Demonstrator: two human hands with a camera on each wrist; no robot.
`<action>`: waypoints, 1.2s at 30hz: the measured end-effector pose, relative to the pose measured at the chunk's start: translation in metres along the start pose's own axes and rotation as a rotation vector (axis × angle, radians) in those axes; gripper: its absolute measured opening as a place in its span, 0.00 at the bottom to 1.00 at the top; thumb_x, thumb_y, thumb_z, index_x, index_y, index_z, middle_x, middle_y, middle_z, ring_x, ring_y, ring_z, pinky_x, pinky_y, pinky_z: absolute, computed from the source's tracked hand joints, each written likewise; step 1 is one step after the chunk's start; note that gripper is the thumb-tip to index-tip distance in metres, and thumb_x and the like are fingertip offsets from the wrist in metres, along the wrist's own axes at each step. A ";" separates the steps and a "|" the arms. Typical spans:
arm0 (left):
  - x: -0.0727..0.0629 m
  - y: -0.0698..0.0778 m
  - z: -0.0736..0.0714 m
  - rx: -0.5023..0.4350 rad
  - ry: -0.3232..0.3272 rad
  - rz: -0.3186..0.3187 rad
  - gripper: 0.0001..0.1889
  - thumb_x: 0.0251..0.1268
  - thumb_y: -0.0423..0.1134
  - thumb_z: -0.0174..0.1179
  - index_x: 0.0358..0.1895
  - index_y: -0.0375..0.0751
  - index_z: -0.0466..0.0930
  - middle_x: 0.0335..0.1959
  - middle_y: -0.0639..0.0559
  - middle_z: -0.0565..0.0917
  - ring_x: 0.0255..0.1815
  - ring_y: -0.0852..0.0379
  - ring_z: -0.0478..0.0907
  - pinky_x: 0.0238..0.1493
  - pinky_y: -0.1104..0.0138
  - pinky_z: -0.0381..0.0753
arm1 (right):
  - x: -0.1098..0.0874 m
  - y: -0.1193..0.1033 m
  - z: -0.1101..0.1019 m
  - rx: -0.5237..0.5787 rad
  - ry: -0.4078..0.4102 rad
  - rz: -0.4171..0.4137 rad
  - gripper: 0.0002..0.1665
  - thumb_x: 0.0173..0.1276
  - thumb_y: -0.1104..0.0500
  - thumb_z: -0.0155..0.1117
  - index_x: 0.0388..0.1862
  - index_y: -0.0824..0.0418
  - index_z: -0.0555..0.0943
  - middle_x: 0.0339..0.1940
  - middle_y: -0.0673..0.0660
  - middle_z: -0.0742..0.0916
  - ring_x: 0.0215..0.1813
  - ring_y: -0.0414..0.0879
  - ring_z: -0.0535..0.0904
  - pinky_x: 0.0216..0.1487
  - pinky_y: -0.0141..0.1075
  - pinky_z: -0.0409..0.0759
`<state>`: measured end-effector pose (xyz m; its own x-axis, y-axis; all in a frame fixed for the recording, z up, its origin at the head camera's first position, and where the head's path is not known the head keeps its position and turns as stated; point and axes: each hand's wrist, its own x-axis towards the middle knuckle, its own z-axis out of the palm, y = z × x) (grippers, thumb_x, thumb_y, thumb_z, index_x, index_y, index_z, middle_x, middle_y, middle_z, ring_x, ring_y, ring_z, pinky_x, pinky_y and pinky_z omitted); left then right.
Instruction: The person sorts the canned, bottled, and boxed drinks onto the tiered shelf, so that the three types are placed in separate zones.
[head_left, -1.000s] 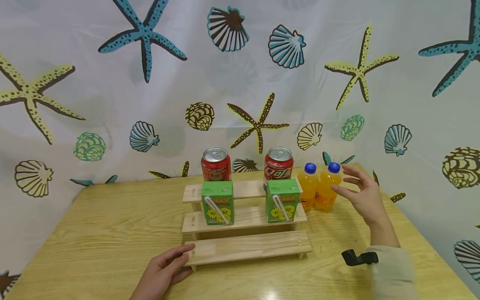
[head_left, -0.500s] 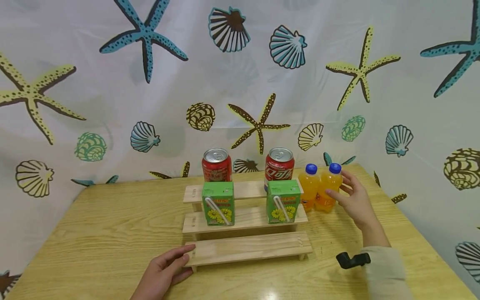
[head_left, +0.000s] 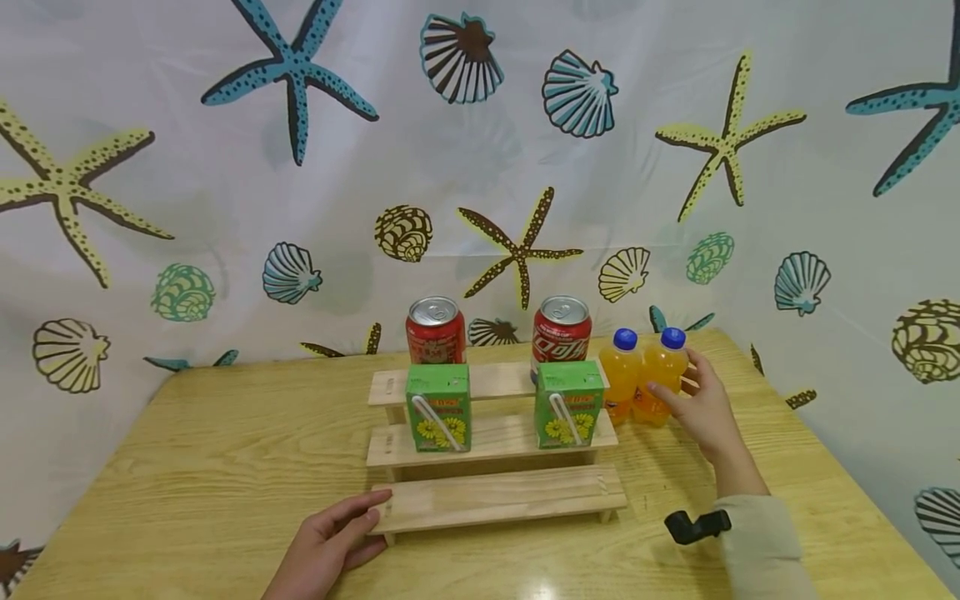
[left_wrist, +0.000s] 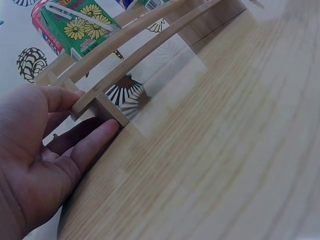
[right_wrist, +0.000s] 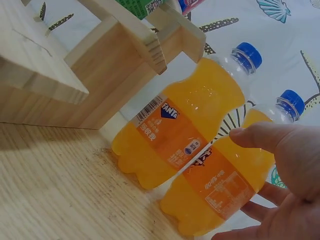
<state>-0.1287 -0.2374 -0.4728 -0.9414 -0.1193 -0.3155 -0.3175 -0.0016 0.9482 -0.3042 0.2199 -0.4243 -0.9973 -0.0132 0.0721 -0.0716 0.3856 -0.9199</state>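
My left hand [head_left: 326,542] holds the left end of the lowest step of a three-tier wooden stand [head_left: 495,500]. In the left wrist view, thumb and fingers are around the step's end and its leg [left_wrist: 110,110]. Two orange Fanta bottles with blue caps stand upright side by side at the stand's right. My right hand [head_left: 708,412] grips the right-hand bottle [head_left: 663,367]. The right wrist view has the thumb across that bottle's [right_wrist: 215,185] front and the other fingers behind it. The left-hand bottle [right_wrist: 185,125] is nearer the stand, untouched by the hand.
Two green drink cartons with straws, one left [head_left: 438,412] and one right [head_left: 567,408], occupy the middle step. Behind them, a red cola can [head_left: 435,333] and another can [head_left: 561,333] stand at the top step. A shell-patterned curtain [head_left: 337,192] backs the wooden table [head_left: 225,467].
My right hand has moved left from beside the right-hand bottle and closed its thumb and fingers around it. My left hand and the stand have stayed in place.
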 end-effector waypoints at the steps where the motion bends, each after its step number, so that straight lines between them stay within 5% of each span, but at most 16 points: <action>1: 0.000 0.000 0.000 0.001 0.000 0.000 0.19 0.76 0.37 0.55 0.66 0.37 0.77 0.71 0.37 0.71 0.72 0.40 0.69 0.53 0.57 0.87 | 0.000 0.000 0.000 -0.006 -0.002 0.003 0.50 0.73 0.54 0.65 0.83 0.57 0.47 0.78 0.71 0.61 0.76 0.72 0.59 0.69 0.62 0.71; 13: 0.000 0.001 -0.001 0.002 -0.011 0.003 0.19 0.76 0.36 0.55 0.66 0.37 0.76 0.72 0.37 0.70 0.72 0.39 0.68 0.54 0.58 0.86 | -0.002 0.000 0.007 -0.008 0.008 0.040 0.44 0.74 0.49 0.63 0.80 0.58 0.53 0.75 0.70 0.64 0.72 0.70 0.66 0.66 0.57 0.77; 20: -0.001 0.001 -0.001 0.002 -0.013 0.006 0.19 0.76 0.36 0.54 0.66 0.37 0.76 0.71 0.37 0.71 0.73 0.39 0.67 0.54 0.58 0.86 | -0.002 0.001 0.010 0.000 0.053 0.072 0.43 0.73 0.46 0.63 0.79 0.56 0.57 0.75 0.68 0.66 0.69 0.66 0.70 0.55 0.45 0.86; 36: 0.000 0.001 -0.001 -0.001 -0.009 0.000 0.19 0.76 0.37 0.55 0.66 0.37 0.77 0.71 0.37 0.71 0.73 0.39 0.66 0.54 0.57 0.86 | -0.002 0.002 0.006 0.036 0.131 0.099 0.41 0.72 0.45 0.65 0.77 0.56 0.62 0.73 0.66 0.69 0.67 0.62 0.71 0.46 0.33 0.87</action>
<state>-0.1285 -0.2382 -0.4722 -0.9424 -0.1102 -0.3159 -0.3176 -0.0023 0.9482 -0.3026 0.2152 -0.4284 -0.9891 0.1447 0.0275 0.0246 0.3461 -0.9379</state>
